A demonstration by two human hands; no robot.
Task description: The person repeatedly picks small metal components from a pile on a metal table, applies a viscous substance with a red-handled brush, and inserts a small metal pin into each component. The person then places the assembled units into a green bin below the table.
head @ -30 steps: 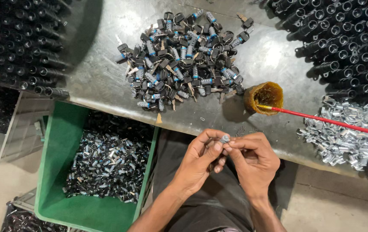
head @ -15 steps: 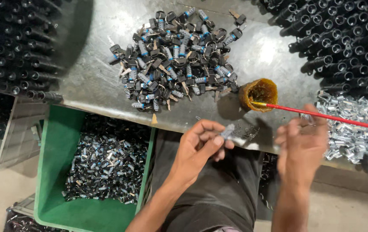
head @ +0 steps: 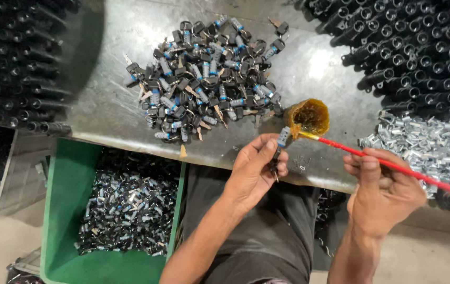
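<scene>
The left hand [head: 254,171] is pinching a small lock cylinder [head: 282,138] near the grease pot [head: 308,117], the right hand's [head: 385,189] grip is pinching a red brush [head: 388,164] dabbing it, while a big pile of keyed cylinders [head: 204,79] is waiting on the surface [head: 314,68] and the green bin [head: 67,210] is lying part filled

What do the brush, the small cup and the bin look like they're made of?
Brush: a thin red handle with a smooth painted look, wood or plastic; the pictures leave it open. Its tip is smeared amber.
Cup: material unclear; it is coated in glossy amber grease.
Bin: likely moulded plastic, with an even matte green wall.
The right hand holds the brush.
</scene>
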